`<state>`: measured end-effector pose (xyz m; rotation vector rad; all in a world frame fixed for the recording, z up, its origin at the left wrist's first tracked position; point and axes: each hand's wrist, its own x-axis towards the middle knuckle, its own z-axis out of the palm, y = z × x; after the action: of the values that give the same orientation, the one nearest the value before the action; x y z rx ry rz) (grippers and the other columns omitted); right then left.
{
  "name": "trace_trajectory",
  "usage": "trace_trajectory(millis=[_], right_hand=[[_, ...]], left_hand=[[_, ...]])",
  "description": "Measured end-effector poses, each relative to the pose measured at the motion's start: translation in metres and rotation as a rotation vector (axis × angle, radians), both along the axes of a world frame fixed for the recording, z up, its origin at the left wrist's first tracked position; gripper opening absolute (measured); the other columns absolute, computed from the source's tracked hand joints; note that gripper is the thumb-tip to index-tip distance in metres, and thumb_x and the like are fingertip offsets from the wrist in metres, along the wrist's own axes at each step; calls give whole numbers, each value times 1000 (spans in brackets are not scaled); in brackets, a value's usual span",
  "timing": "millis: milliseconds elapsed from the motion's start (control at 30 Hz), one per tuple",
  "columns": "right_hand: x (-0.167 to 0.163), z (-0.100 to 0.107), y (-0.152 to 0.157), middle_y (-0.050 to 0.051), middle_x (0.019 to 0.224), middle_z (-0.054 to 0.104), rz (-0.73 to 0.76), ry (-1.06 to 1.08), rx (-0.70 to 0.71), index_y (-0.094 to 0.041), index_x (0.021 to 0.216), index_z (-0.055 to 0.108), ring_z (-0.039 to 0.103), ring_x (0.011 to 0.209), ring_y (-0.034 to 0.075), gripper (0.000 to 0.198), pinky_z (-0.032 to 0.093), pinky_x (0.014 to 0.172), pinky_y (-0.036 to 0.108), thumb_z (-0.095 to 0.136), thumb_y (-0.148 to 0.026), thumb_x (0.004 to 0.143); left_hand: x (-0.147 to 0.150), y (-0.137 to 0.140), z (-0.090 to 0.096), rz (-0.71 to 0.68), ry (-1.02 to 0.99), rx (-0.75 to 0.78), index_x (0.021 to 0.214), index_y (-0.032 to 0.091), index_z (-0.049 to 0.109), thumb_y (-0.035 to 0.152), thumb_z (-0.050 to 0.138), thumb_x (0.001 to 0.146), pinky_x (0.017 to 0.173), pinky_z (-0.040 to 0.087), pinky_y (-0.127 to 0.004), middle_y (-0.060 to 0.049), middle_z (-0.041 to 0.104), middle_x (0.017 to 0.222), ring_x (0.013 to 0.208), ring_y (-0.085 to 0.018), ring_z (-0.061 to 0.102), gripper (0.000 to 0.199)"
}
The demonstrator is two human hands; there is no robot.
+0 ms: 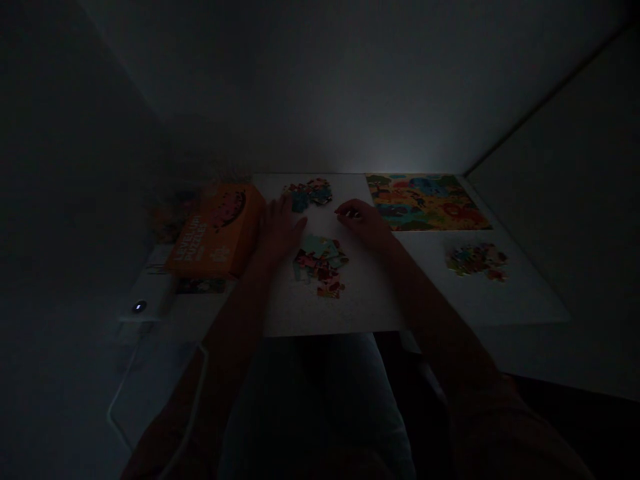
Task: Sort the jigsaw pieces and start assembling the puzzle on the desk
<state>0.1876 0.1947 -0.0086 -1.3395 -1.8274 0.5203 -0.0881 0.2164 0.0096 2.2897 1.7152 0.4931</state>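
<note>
My left hand (pixel 279 230) lies on the white table with its fingers spread, beside the orange puzzle box and close to a heap of puzzle pieces (pixel 309 193) at the back. My right hand (pixel 363 223) is curled, thumb and fingers together, just left of the puzzle picture sheet (pixel 430 203). Whatever it pinches is too dark to make out. Between my two forearms is a cluster of puzzle pieces (pixel 323 260), green at the top and reddish lower down, some overlapping.
An orange puzzle box (pixel 215 230) stands at the left. Another pile of puzzle pieces (pixel 479 260) lies on the right of the table (pixel 370 303). At the far left, a white device (pixel 143 303) with a lit display trails a cable. Walls enclose the back and sides; the light is dim.
</note>
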Motion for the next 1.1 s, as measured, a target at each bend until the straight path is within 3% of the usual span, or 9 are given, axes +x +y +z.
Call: trace_trajectory(millis=[67, 133, 200, 367, 433, 600, 800, 900, 1100], right_hand=[[-2, -5, 1, 10, 115, 78, -5, -42, 35, -27, 118, 78, 70, 99, 27, 24, 59, 95, 46, 73, -39, 98], [-4, -11, 3, 11, 121, 76, -19, -64, 49, -26, 123, 77, 69, 99, 27, 29, 61, 96, 47, 74, -38, 97], [-6, -14, 9, 14, 130, 73, -33, -98, 53, -26, 131, 76, 70, 104, 29, 37, 62, 100, 50, 76, -39, 96], [-20, -3, 37, 20, 159, 62, -67, -312, 54, -25, 157, 69, 64, 140, 43, 68, 58, 119, 61, 84, -44, 95], [-30, 3, 50, 20, 163, 62, -102, -380, 35, -27, 161, 69, 65, 141, 45, 69, 58, 120, 62, 84, -48, 97], [-45, 10, 69, 16, 150, 74, -131, -452, 14, -30, 146, 81, 73, 130, 41, 43, 61, 114, 58, 72, -49, 108], [-23, 11, 54, 17, 137, 80, -117, -355, 53, -25, 129, 84, 76, 125, 38, 33, 60, 114, 56, 63, -45, 113], [-5, 12, 39, 16, 129, 83, -91, -248, 93, -26, 124, 83, 79, 119, 36, 39, 61, 111, 55, 61, -56, 113], [13, 10, 16, 12, 108, 86, -170, 0, 81, -27, 114, 79, 81, 89, 31, 59, 68, 85, 48, 63, -84, 105]], left_hand=[[1, -4, 2, -14, 61, -44, 184, 21, 37, 53, 47, 115, 144, 28, -65, -13, 33, 194, 179, -42, 29, 77], [0, -5, 3, -31, 81, -52, 182, 23, 42, 53, 46, 116, 145, 27, -65, -11, 34, 194, 180, -40, 29, 73], [-1, -4, 3, -35, 69, -41, 179, 25, 48, 52, 49, 115, 144, 29, -64, -11, 38, 192, 178, -38, 34, 69], [-1, 3, -3, -21, -39, 45, 171, 23, 56, 48, 60, 111, 138, 38, -61, -18, 57, 178, 165, -40, 51, 66], [0, 5, -5, -9, -74, 73, 169, 23, 57, 47, 63, 110, 136, 40, -59, -19, 62, 172, 160, -40, 55, 65], [2, 5, -7, 7, -87, 90, 168, 23, 57, 47, 65, 109, 133, 42, -58, -21, 64, 169, 157, -41, 57, 65], [2, 5, -5, 16, -74, 64, 167, 19, 57, 47, 65, 109, 134, 41, -54, -21, 62, 170, 158, -40, 56, 65], [3, 6, -5, 21, -80, 85, 165, 19, 60, 48, 65, 109, 132, 43, -56, -21, 65, 166, 154, -41, 59, 64], [3, 9, -7, 35, -114, 149, 156, 20, 71, 49, 62, 111, 122, 51, -55, -20, 75, 150, 139, -41, 68, 54]])
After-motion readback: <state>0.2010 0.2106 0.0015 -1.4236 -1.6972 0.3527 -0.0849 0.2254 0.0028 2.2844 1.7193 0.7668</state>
